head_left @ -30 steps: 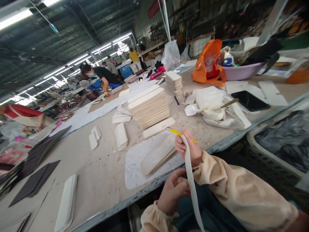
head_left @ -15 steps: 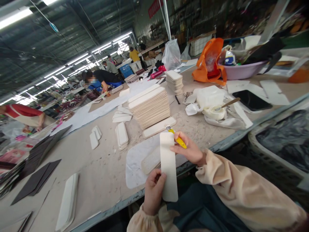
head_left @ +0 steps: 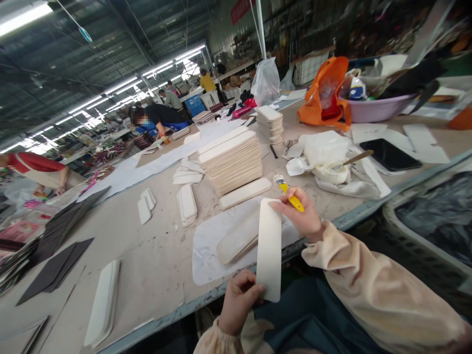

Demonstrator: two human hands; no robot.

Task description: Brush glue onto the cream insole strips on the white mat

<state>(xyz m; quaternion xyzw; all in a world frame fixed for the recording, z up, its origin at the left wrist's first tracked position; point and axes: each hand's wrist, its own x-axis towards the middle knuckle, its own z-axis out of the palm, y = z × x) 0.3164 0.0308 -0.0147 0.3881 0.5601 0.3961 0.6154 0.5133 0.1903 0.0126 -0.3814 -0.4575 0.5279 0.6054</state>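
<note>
The left hand (head_left: 240, 299) pinches a long, white, round-cornered panel (head_left: 269, 250) low down, and the right hand (head_left: 307, 217) grips its top plus a yellow-handled brush (head_left: 295, 202)!

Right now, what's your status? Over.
Left hand pinching white panel near lower end. Right hand at its upper end, also holding yellow brush. Panel partly hides board behind.

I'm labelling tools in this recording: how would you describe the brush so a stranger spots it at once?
Find the tall stack of pale strips on the worktable. To its lower right in the picture, the right hand holds a loose pale strip together with the brush. Its bright yellow handle sets it apart from the pale strips.
</note>
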